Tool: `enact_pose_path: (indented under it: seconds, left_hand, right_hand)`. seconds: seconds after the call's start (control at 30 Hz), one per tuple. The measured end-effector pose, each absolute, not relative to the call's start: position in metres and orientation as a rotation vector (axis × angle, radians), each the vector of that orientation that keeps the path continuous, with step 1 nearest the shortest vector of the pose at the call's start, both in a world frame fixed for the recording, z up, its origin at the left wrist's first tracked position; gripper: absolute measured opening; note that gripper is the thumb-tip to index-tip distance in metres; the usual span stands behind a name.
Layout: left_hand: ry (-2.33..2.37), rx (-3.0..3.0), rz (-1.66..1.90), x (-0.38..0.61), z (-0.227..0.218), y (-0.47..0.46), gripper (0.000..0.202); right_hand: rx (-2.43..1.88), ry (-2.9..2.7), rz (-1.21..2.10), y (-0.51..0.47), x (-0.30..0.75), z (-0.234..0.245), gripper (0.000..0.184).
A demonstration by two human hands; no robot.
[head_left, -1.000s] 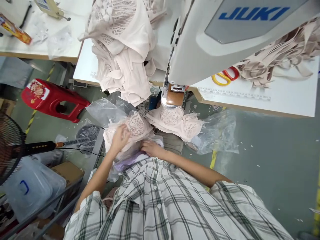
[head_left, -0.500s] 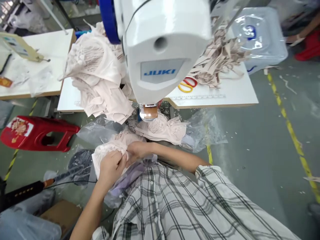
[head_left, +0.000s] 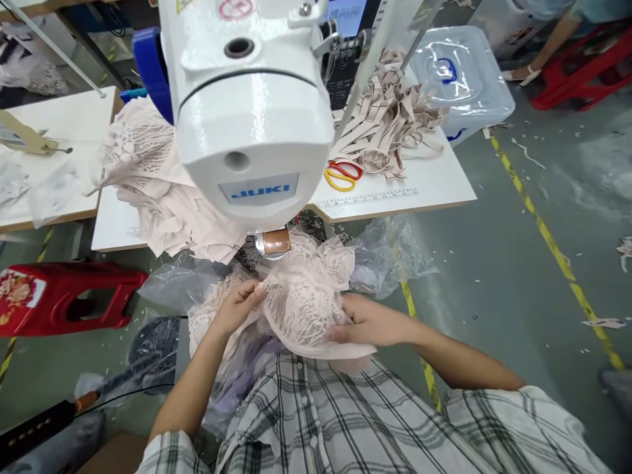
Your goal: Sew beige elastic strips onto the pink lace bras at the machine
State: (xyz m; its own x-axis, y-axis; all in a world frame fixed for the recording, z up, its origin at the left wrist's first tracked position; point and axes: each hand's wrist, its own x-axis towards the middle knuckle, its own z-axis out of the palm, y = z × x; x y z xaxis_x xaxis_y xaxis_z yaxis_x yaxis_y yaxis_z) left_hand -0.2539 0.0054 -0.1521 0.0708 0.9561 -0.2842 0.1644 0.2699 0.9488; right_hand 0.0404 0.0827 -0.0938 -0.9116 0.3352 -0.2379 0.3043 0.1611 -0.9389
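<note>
A pale pink lace garment piece is spread between both hands just below the head of a white JUKI sewing machine. My left hand pinches its left edge, fingers closed. My right hand grips the lower right edge, thumb on top. More lace pieces lie under it in my lap, over clear plastic. The machine's needle area is hidden by its head.
A heap of pink garments lies left of the machine, a pile of beige straps and yellow-red scissors on the white table to the right. A red stool, a clear lidded bin; another person's foot far right.
Both hands have lifted and spread a lace piece from the lap up toward the machine; the right hand moved out to the right. The camera view tilted up.
</note>
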Motion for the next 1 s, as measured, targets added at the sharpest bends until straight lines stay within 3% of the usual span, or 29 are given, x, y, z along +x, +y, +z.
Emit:
enact_pose_path:
  seconds: [0.1, 0.17, 0.27, 0.4, 0.6, 0.83, 1.0]
  left_hand:
    - [1.378, 1.354, 0.802, -0.242, -0.130, 0.015, 0.037]
    - [1.327, 1.463, 0.772, -0.228, -0.115, 0.022, 0.029]
    - [1.194, 1.621, 0.746, -0.209, -0.096, 0.032, 0.035]
    - [1.280, 1.711, 0.807, -0.207, -0.078, 0.045, 0.036]
    - [1.730, 1.408, 0.891, -0.241, -0.066, 0.071, 0.026]
    - [1.979, 1.271, 0.921, -0.242, -0.071, 0.087, 0.054]
    - [2.011, 1.409, 0.958, -0.244, -0.072, 0.093, 0.046]
  right_hand:
    - [-0.819, -2.570, 1.830, 0.097, 0.066, -0.094, 0.040]
    - [-1.079, -2.608, 1.478, 0.107, 0.068, -0.095, 0.045]
    - [-1.056, -2.471, 1.130, 0.118, 0.048, -0.099, 0.075]
    - [-0.542, -2.448, 1.417, 0.131, 0.008, -0.108, 0.045]
    - [-0.936, -2.042, 1.410, 0.155, -0.024, -0.106, 0.046]
    - [-1.020, -2.011, 1.417, 0.172, -0.038, -0.104, 0.046]
    - [-1.011, -2.023, 1.458, 0.180, -0.040, -0.102, 0.044]
